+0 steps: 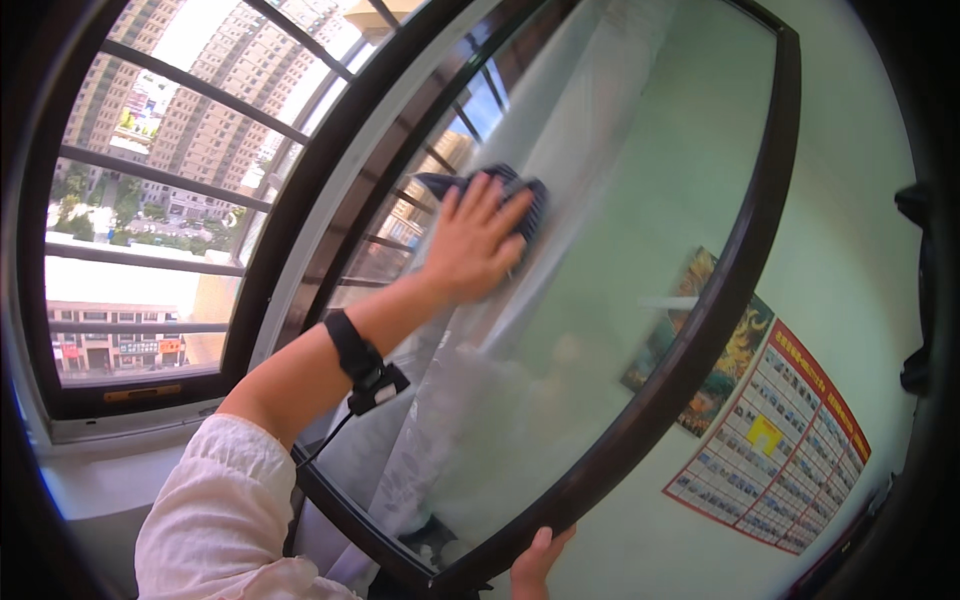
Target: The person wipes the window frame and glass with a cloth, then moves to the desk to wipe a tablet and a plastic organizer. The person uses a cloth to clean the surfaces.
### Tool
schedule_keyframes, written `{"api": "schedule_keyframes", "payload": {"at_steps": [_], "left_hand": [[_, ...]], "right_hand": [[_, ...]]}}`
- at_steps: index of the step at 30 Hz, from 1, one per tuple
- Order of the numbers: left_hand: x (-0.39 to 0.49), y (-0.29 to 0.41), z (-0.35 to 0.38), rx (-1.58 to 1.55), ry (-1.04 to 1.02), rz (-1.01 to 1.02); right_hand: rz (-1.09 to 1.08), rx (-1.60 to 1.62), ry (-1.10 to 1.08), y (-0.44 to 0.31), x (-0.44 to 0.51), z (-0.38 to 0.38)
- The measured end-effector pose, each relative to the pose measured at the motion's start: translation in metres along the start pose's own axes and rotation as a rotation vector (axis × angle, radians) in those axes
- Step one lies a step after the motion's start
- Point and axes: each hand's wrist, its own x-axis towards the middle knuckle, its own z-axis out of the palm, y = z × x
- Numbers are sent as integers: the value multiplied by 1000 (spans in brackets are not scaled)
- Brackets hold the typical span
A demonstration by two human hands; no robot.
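Note:
My left hand [476, 240] presses a dark checked cloth [531, 214] against the glass pane [637, 225] of a swung-in window sash. Its fingers are spread over the cloth, and one corner of the cloth sticks out to the left. At the bottom, my right hand [541, 559] grips the lower edge of the sash's dark brown frame [600, 476], with the thumb showing; most of that hand is hidden. Through the pane appears a whitish sheer curtain [427, 427] with a leaf pattern. A black strap [349, 349] with a small device and cable is around my left forearm.
To the left is a window [142, 225] with dark bars, and tall buildings stand outside. Below it runs a pale sill [105, 476]. A printed wall chart [772, 442] and a colourful poster [724, 360] hang on the pale green wall [832, 247] behind the sash.

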Motion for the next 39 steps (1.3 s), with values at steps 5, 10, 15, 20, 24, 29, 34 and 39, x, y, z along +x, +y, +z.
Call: {"api": "schedule_keyframes", "payload": {"at_steps": [5, 10, 15, 20, 24, 29, 34, 39], "left_hand": [[-10, 92, 6, -217, -101, 542], [35, 123, 21, -311, -88, 640], [89, 67, 12, -119, 31, 290], [46, -49, -5, 31, 32, -243], [-64, -80, -19, 100, -4, -235], [-156, -76, -59, 10, -50, -332], [-181, -60, -112, -1187, -170, -1104], [-193, -21, -147, -1664, -364, -1227]], "right_hand": [[-312, -235, 161, -55, 53, -2], [-683, -822, 174, -144, 142, 0], [-748, -806, 174, -164, 177, 12], [-764, -770, 172, -153, 171, 11], [-835, -781, 242, -145, 172, 9], [-973, -994, 166, -145, 161, 5], [-795, -697, -299, -153, 80, 58], [-377, 100, -763, -164, 21, 203]]}}
